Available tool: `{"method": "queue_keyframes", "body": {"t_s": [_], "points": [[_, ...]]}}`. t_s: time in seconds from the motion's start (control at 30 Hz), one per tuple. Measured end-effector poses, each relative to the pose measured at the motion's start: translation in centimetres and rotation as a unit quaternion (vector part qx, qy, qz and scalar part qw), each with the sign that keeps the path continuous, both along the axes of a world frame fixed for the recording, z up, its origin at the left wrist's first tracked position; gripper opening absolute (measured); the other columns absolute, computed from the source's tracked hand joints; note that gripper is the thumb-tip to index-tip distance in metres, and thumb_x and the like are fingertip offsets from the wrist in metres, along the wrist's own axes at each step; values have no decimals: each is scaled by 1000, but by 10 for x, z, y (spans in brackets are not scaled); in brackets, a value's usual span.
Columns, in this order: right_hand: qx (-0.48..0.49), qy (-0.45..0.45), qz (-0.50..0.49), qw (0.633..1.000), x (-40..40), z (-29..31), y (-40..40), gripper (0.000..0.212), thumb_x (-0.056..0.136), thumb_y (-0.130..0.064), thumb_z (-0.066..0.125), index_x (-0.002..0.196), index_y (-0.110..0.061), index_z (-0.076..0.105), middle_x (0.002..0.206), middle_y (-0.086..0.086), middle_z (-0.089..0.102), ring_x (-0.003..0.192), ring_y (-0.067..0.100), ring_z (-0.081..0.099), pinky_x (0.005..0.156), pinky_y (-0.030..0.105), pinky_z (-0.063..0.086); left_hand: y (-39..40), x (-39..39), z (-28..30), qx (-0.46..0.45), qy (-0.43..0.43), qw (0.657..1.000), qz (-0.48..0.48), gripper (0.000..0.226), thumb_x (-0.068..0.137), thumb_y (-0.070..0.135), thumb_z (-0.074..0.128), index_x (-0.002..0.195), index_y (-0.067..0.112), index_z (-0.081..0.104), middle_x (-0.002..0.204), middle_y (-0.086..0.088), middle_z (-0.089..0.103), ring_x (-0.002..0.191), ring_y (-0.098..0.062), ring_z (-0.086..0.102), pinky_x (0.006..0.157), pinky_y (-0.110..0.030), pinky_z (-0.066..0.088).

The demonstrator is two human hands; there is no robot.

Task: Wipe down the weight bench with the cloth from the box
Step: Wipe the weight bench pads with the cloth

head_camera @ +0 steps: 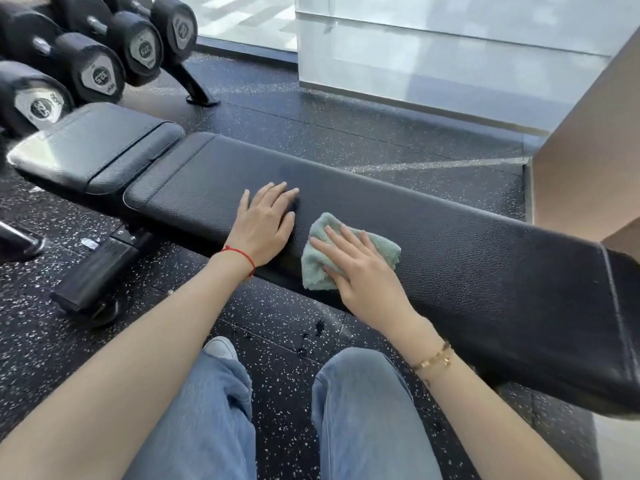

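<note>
The black padded weight bench [467, 258] runs across the view from upper left to right, with its shorter seat pad [93, 147] at the left end. A folded pale green cloth [320, 268] lies on the long pad near its front edge. My right hand [363, 271] presses flat on the cloth, fingers spread over it. To the left of the cloth, my left hand [265, 225] rests palm down on the bare pad, fingers apart and holding nothing.
A rack of black dumbbells [90, 57] stands at the upper left behind the seat pad. A brown cardboard box [585, 161] sits at the right, beyond the bench. The bench's base foot [93, 275] sticks out on the speckled floor at left. My legs are below.
</note>
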State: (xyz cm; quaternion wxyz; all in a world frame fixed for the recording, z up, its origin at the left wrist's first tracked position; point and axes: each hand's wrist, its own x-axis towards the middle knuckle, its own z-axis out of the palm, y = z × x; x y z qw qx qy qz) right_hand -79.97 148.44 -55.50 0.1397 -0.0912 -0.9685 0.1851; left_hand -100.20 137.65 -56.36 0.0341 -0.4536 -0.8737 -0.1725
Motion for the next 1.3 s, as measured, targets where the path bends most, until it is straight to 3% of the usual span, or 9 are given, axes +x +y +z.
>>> {"method": "queue_keyframes", "body": {"t_s": [0.17, 0.33, 0.47, 0.63, 0.77, 0.93, 1.03, 1.17, 1.3], "points": [[-21, 0, -77, 997, 56, 3, 44, 50, 98, -17, 46, 145, -32, 36, 156, -8, 26, 146, 8, 16, 121, 34, 9, 13, 13, 1, -7, -3, 999, -43, 58, 94, 41, 28, 149, 25, 39, 156, -1, 35, 148, -20, 23, 121, -53, 11], [-16, -15, -236, 972, -7, 5, 105, 44, 100, -25, 39, 145, -27, 39, 156, 4, 28, 146, 21, 19, 121, 38, 5, 16, 19, -3, -23, 2, 998, -55, 61, 93, 46, 24, 149, 26, 38, 157, -2, 34, 148, -22, 23, 121, -52, 11], [-6, -19, -155, 988, -31, 2, 70, 46, 99, -21, 43, 144, -27, 39, 157, 2, 26, 147, 23, 17, 121, 39, 3, 17, 22, -3, -10, -5, 999, -50, 58, 93, 43, 30, 147, 25, 40, 155, -3, 36, 146, -22, 25, 121, -52, 11], [-7, -13, -32, 999, 57, 5, 29, 51, 98, -19, 46, 146, -31, 35, 157, -9, 23, 147, 10, 12, 121, 33, 5, 17, 23, -3, 0, -7, 999, -48, 58, 93, 43, 31, 147, 24, 42, 154, -3, 37, 146, -23, 26, 121, -51, 12], [-14, -14, -117, 993, 93, 8, 81, 54, 95, -13, 45, 145, -30, 36, 156, -8, 24, 146, 9, 16, 121, 31, 6, 17, 24, -3, -4, 2, 999, -49, 59, 93, 43, 29, 147, 23, 41, 155, -4, 37, 146, -24, 26, 120, -52, 13], [-9, -21, -278, 960, 27, 7, 127, 46, 98, -21, 43, 143, -26, 40, 155, 7, 30, 144, 25, 24, 120, 39, 7, 27, 29, 3, 4, 6, 999, -54, 54, 94, 37, 36, 145, 21, 44, 155, -5, 37, 146, -25, 27, 120, -53, 13], [-9, -20, -218, 976, 2, 5, 94, 47, 97, -19, 45, 143, -26, 41, 156, 5, 28, 146, 25, 20, 121, 39, 4, 46, 42, 7, 32, -15, 998, -47, 47, 100, 30, 41, 145, 19, 44, 155, -6, 36, 146, -25, 26, 120, -52, 13], [-6, -18, -125, 992, 52, 3, 56, 49, 98, -20, 46, 145, -31, 37, 157, -3, 25, 147, 19, 17, 121, 40, 8, 66, 66, 7, 23, -21, 997, -68, 45, 102, 25, 40, 147, 19, 41, 157, -5, 34, 147, -23, 24, 120, -51, 11], [-18, 2, -155, 988, 128, 2, 64, 51, 97, -16, 48, 145, -30, 38, 155, -4, 29, 146, 14, 20, 120, 39, 14, 77, 90, 7, 17, -13, 995, -102, 46, 102, 27, 37, 148, 19, 40, 157, -4, 33, 148, -23, 23, 121, -52, 10]]}}
